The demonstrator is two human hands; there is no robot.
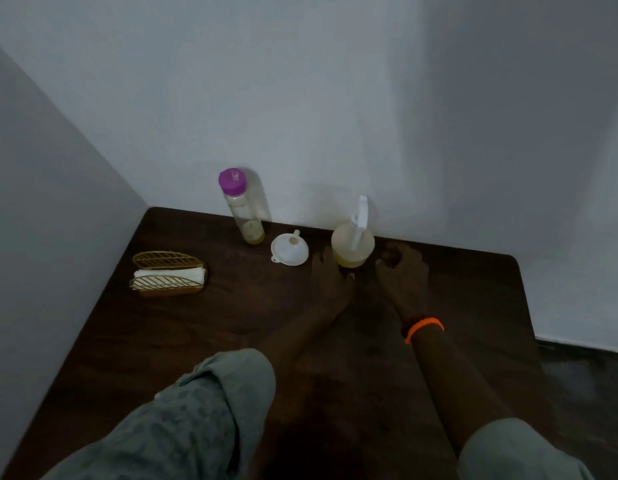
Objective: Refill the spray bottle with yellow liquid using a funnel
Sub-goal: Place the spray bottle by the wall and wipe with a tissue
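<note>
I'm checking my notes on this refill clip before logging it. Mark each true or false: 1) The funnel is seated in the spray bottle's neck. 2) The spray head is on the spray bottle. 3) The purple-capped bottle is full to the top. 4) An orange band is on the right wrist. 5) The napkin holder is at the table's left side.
1) False. The funnel lies on the table, between the purple-capped bottle and the spray bottle.
2) True. The white spray head sits on top.
3) False. Yellow liquid shows only near its bottom.
4) True. The orange band circles the wrist of the right hand.
5) True. The napkin holder stands at the left.
</note>
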